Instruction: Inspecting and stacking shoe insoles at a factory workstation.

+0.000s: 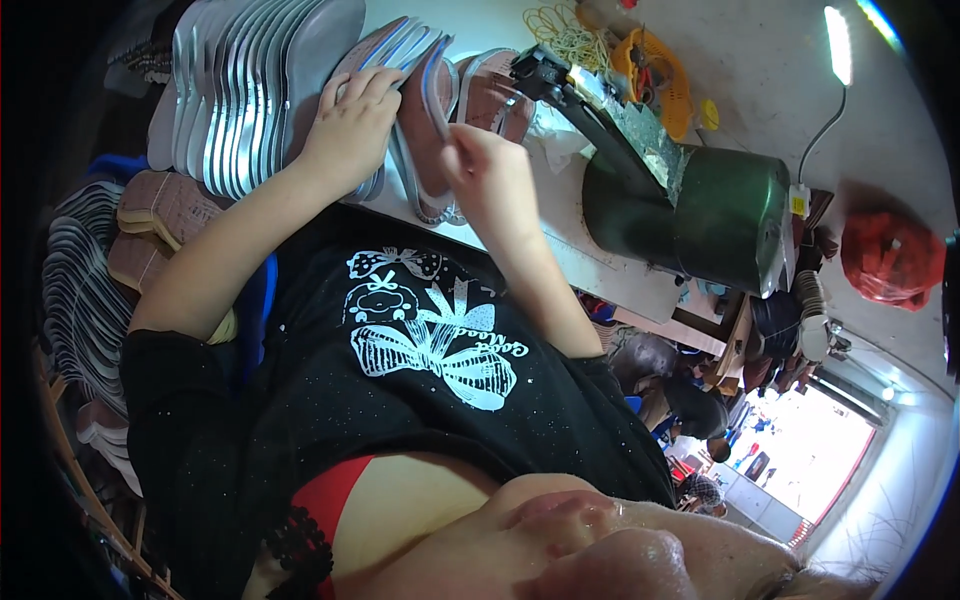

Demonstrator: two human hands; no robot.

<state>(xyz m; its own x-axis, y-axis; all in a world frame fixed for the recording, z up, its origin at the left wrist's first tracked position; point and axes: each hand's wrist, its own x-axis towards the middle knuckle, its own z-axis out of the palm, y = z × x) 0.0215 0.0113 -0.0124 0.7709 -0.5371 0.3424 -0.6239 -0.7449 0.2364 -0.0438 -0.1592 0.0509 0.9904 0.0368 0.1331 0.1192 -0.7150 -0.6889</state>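
A row of shoe insoles stands on edge on the pale worktop (590, 235). My left hand (352, 125), a ring on one finger, lies across several blue-edged insoles (385, 48), its fingers bent over their upper edges; the thumb is hidden. Slightly blurred, my right hand (490, 170) is closed at the edge of a brown insole (430, 125) that leans apart from the others. Its fingertips are partly hidden. Just beyond that hand is another brown insole (482, 85). Left of my left hand, silver-grey insoles (245, 95) are packed tightly together.
A dark green cylindrical machine (725, 220) with a black arm (610, 130) stands to the right. Behind it are a yellow basket (655, 80) and loose cord (570, 35). More insoles (85, 290) are piled at left. A lamp (838, 45) and red bag (890, 260) are farther right.
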